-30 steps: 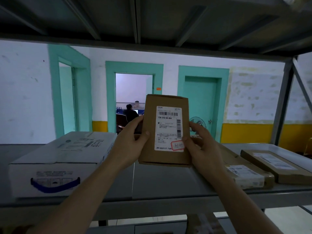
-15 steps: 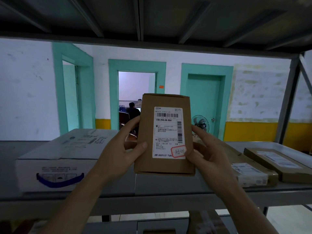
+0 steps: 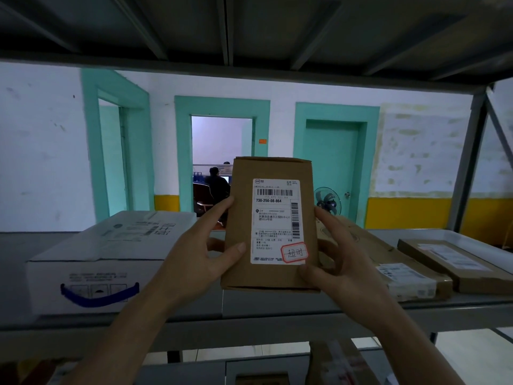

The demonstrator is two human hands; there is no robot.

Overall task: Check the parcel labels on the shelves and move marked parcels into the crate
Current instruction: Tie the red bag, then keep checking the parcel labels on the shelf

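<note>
Parcel (image 3: pixel 270 223) held upright above the shelf (image 3: pixel 249 309), label (image 3: pixel 277 220) facing camera, red-bordered handwritten sticker (image 3: pixel 294 253) at label's bottom right. Left hand (image 3: pixel 200 251) grips parcel's left edge, right hand (image 3: pixel 338 262) its right edge. White box (image 3: pixel 108 259) left of parcel.

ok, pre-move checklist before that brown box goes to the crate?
1. Two-handed grip: left hand and right hand each curl round a side of the brown box. ok.
2. Label facing the camera and readable, barcode and number clear. ok.
3. Mark present: red-bordered sticker with handwriting at the label's lower right corner. ok.
4. Box clear of the shelf: held up above it, touching none of the parcels there. ok.
5. Crate location: not in view. cannot tell.
6. Neighbours stable: white box and flat parcels lie flat on the shelf. ok.
</note>
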